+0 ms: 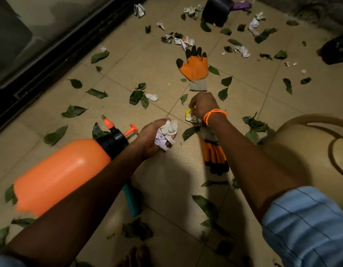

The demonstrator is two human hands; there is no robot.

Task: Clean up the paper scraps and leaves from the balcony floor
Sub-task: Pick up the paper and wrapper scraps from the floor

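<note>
My left hand [151, 137] grips a bunch of crumpled paper scraps [166, 134] low over the tiled floor [153, 74]. A little farther out, my right hand [202, 106], with an orange band at the wrist, curls its fingers round another crumpled scrap with a yellow patch [190, 115]. More paper scraps lie ahead, one small white one [151, 96] near the left and several at the back [184, 41]. Green leaves [136, 96] are scattered all over the tiles.
An orange sprayer bottle [60, 174] lies under my left forearm. One orange glove [194, 66] lies flat ahead, another [215, 153] under my right forearm. A black pot [216, 10] stands at the back, a tan watering can [305, 151] at the right, a dark door track [57, 60] on the left.
</note>
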